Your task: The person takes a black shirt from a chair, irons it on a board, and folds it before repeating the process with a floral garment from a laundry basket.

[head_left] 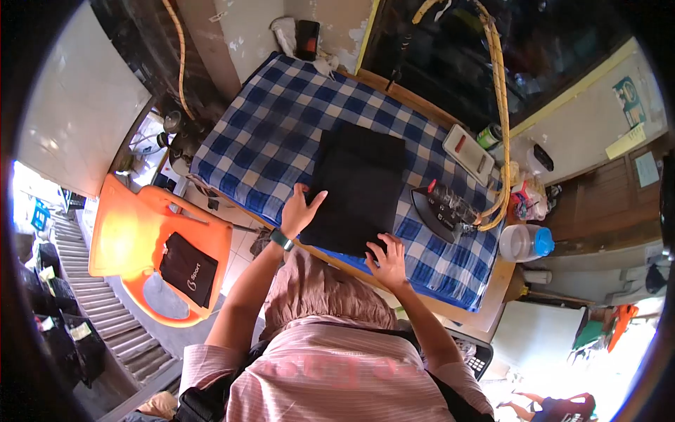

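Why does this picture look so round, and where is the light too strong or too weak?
Head view: black corners frame a rounded image, likely from a very wide lens; head view: glare washes out the lower right, and a bright patch bleaches part of the orange chair; head view: the black cloth is so dark that its folds hardly show.

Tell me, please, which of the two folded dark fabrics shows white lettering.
The folded fabric on the orange chair: white "Sport" is printed on it. The other fabric, on the checked cloth, shows none.
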A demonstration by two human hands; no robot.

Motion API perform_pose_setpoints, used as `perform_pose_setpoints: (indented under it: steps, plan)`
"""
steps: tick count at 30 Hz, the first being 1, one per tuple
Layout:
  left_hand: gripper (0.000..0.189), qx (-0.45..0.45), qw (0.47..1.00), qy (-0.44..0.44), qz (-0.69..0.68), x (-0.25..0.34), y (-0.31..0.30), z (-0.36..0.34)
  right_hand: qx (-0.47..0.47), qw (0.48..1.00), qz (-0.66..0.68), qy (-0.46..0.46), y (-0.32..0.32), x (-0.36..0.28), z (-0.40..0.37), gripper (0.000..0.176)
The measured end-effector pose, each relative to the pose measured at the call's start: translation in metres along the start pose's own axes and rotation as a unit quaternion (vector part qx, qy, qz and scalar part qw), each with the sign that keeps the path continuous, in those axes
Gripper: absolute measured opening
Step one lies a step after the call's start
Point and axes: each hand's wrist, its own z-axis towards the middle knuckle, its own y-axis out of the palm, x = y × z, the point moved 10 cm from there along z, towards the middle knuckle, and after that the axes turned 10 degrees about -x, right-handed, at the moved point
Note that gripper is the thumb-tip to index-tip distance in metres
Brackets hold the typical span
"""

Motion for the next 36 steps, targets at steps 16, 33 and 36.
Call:
perform_pose_setpoints:
  steps: [16, 33, 36]
  plan:
    - [0.077, 0.191, 0.97, 0.079, 0.128, 0.021, -0.011, -0.058, 0.064, 0.896, 0.228, 0.375, 0.012, 0.086, -0.013, 0.048]
    - [0.048, -0.312, 0.59, -0.072, -0.741, -0.062, -0.067, -0.173, -0.205, 0.69, 0.562, 0.407, -0.012, -0.129, 0.079, 0.061]
    - [0.073, -0.245, 0.598, -0.137, -0.751, -0.108, -0.145, -0.237, -0.302, 0.719, 0.562, 0.276, 0.036, -0.198, 0.116, 0.073]
